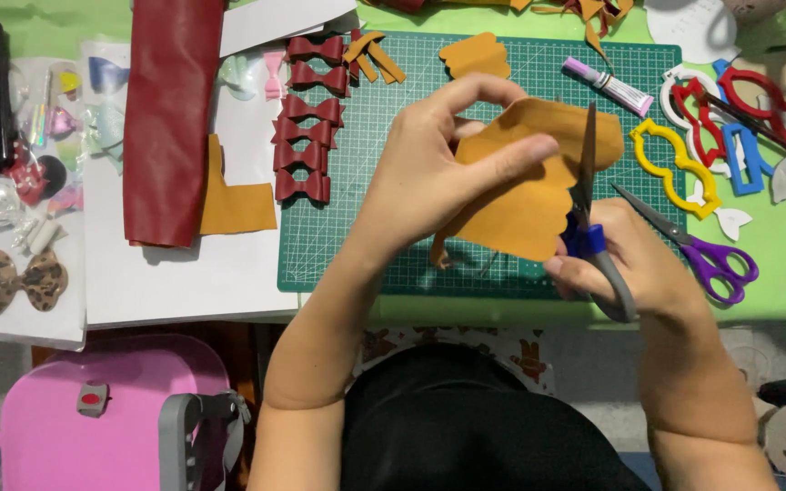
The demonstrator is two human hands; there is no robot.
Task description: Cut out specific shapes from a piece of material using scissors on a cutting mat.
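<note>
I see the left hand [429, 168] pinching a mustard-yellow scalloped leather sheet [525, 195], thumb on top, fingers curled over its upper edge, held above the green gridded cutting mat [357, 227] on the bench. Right hand [625, 259] grips blue-and-grey-handled scissors [586, 195], blades upright, biting into the sheet's right side. Purple-handled scissors [698, 245] lie just right. Dark red leather bows [307, 136] line the mat's left edge; a dark red leather roll [167, 118] further left.
</note>
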